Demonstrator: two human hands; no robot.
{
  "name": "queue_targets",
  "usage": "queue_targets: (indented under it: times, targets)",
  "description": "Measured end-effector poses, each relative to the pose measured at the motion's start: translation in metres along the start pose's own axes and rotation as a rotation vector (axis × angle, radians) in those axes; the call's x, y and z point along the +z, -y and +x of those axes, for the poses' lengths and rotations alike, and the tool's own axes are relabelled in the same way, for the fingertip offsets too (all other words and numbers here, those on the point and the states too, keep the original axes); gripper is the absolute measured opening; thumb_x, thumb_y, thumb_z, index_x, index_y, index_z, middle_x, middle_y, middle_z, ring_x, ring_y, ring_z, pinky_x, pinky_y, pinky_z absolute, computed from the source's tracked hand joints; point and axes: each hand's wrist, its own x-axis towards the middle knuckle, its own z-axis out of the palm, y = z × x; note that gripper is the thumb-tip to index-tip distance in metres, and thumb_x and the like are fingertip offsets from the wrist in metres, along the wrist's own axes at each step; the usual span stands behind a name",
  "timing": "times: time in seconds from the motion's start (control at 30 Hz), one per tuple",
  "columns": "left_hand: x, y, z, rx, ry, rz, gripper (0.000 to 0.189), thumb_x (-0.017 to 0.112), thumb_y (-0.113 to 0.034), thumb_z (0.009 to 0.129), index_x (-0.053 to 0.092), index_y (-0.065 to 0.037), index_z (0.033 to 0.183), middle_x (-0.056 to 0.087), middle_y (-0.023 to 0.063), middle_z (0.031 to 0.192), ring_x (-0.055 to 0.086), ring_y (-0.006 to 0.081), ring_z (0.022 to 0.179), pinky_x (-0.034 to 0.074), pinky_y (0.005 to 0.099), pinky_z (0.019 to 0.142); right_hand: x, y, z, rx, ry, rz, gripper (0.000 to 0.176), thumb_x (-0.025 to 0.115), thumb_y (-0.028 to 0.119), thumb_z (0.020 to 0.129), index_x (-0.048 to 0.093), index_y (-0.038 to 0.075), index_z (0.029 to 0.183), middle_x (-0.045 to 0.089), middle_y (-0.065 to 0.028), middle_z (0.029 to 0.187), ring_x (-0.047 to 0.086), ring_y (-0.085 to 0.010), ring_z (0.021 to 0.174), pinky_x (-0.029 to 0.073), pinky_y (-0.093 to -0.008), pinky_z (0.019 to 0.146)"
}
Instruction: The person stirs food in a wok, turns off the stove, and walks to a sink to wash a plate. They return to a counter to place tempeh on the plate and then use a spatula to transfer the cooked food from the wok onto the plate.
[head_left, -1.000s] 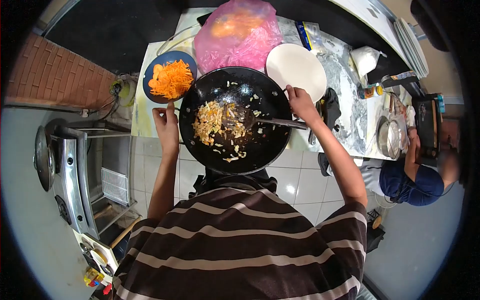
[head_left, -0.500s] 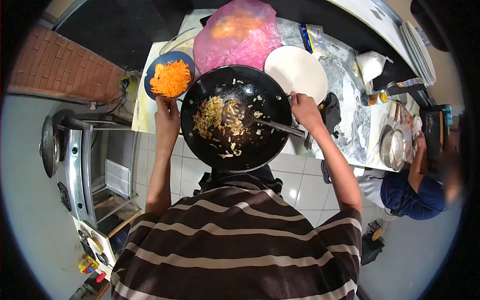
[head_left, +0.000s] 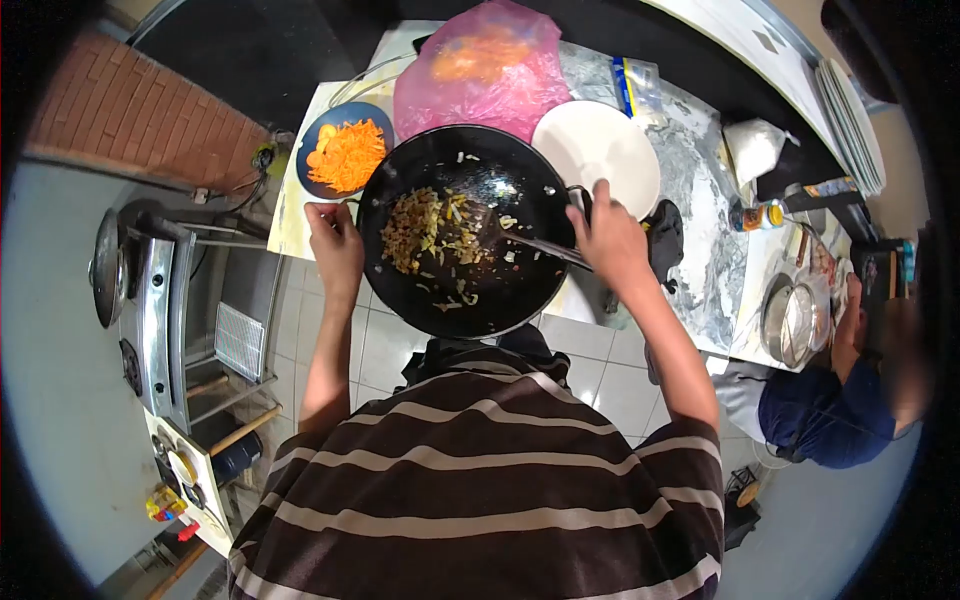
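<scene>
A black wok (head_left: 455, 305) sits tilted at the counter's near edge, holding chopped, browned food (head_left: 425, 230) and pale scattered bits. A spatula (head_left: 540, 245) lies in it, its handle reaching over the right rim. My left hand (head_left: 335, 240) is closed around the wok's left handle, which the fingers mostly hide. At the right handle, my right hand (head_left: 610, 240) has its thumb and index finger apart, with the dark loop handle showing between them and the spatula's handle end close to the palm. Beyond the left hand stands a blue plate (head_left: 312, 185) of shredded carrot (head_left: 350, 155).
A white plate (head_left: 625, 150) lies behind my right hand. A pink plastic bag (head_left: 480, 90) sits behind the wok. Farther right are a jar (head_left: 755, 216), a metal pot (head_left: 790, 325) and another person (head_left: 825, 410). A metal stand (head_left: 175, 310) is at left.
My right hand has loosened from the wok's right handle, and its fingers have spread. The wok has shifted slightly left and up, and the left hand still holds its handle.
</scene>
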Motion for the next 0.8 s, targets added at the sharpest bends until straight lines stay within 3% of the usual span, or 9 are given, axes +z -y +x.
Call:
queue_targets:
  times: [0.07,0.13,0.23,0.4,0.5,0.57,0.67,0.77,0.8]
  targets:
    - [0.000,-0.008,-0.002,-0.018,0.000,-0.059,0.016,0.056,-0.007,0.096,0.041,-0.001,0.095,0.059,0.0185,0.072,0.059,0.0292,0.064,0.045,0.0377,0.062,-0.007,0.009,-0.022,-0.059,-0.006,-0.069,0.057,0.063,0.034,0.090,0.037,0.002,0.131,0.065,-0.0284,0.082,0.067,-0.0442,0.077,0.055,-0.0485,0.068]
    - [-0.002,-0.011,-0.004,-0.030,-0.008,-0.046,0.016,0.055,-0.007,0.096,0.040,-0.001,0.096,0.060,0.0191,0.073,0.059,0.0292,0.065,0.045,0.0374,0.062,-0.014,0.020,-0.032,-0.052,0.280,-0.136,0.068,0.068,0.041,0.086,0.035,0.003,0.132,0.066,-0.0254,0.084,0.067,-0.0440,0.082,0.054,-0.0505,0.069]
    - [-0.007,-0.007,-0.009,-0.186,0.023,0.012,0.018,0.055,-0.009,0.097,0.039,-0.001,0.097,0.059,0.0186,0.070,0.058,0.0283,0.063,0.045,0.0379,0.061,0.001,0.019,-0.032,-0.107,0.271,-0.238,0.067,0.070,0.042,0.084,0.040,0.003,0.129,0.066,-0.0259,0.084,0.068,-0.0415,0.079,0.055,-0.0488,0.067]
    - [-0.006,0.010,-0.019,-0.214,-0.029,-0.052,0.017,0.054,-0.010,0.097,0.039,-0.001,0.096,0.057,0.0179,0.071,0.057,0.0263,0.062,0.045,0.0380,0.061,-0.012,0.049,-0.034,-0.045,0.323,-0.298,0.066,0.070,0.044,0.083,0.044,0.003,0.126,0.067,-0.0234,0.081,0.068,-0.0394,0.074,0.055,-0.0468,0.065]
    - [-0.004,0.009,-0.025,-0.233,-0.056,-0.115,0.017,0.052,-0.010,0.098,0.039,0.000,0.096,0.057,0.0176,0.073,0.056,0.0244,0.064,0.045,0.0376,0.062,-0.012,0.061,-0.040,0.011,0.437,-0.317,0.058,0.068,0.044,0.085,0.050,0.002,0.121,0.065,-0.0217,0.096,0.069,-0.0372,0.083,0.056,-0.0427,0.069]
    - [-0.004,0.009,-0.027,-0.241,-0.079,-0.145,0.017,0.051,-0.010,0.099,0.039,0.000,0.096,0.056,0.0174,0.074,0.055,0.0234,0.065,0.045,0.0374,0.063,0.011,0.046,-0.045,-0.243,0.320,-0.368,0.050,0.065,0.037,0.088,0.053,0.001,0.119,0.062,-0.0225,0.104,0.069,-0.0374,0.084,0.057,-0.0427,0.070]
    - [-0.005,0.012,-0.033,-0.261,-0.081,-0.149,0.017,0.050,-0.010,0.100,0.038,0.001,0.096,0.055,0.0162,0.074,0.053,0.0223,0.066,0.044,0.0371,0.064,0.028,0.042,-0.041,-0.393,0.148,-0.462,0.039,0.061,0.028,0.089,0.056,-0.001,0.116,0.057,-0.0235,0.111,0.069,-0.0372,0.086,0.057,-0.0431,0.071]
    - [-0.003,0.016,-0.037,-0.270,-0.102,-0.203,0.017,0.049,-0.011,0.100,0.037,0.000,0.096,0.052,0.0136,0.073,0.050,0.0212,0.065,0.043,0.0369,0.064,0.014,0.059,-0.024,-0.199,0.311,-0.460,0.032,0.059,0.019,0.089,0.058,-0.001,0.114,0.063,-0.0206,0.106,0.069,-0.0371,0.085,0.057,-0.0447,0.071]
    - [-0.004,0.018,-0.038,-0.276,-0.099,-0.206,0.017,0.049,-0.011,0.100,0.037,0.000,0.096,0.052,0.0136,0.073,0.050,0.0212,0.065,0.043,0.0369,0.064,0.002,0.066,-0.014,-0.179,0.400,-0.501,0.030,0.056,0.018,0.091,0.058,0.001,0.115,0.069,-0.0175,0.096,0.070,-0.0361,0.084,0.056,-0.0454,0.070]
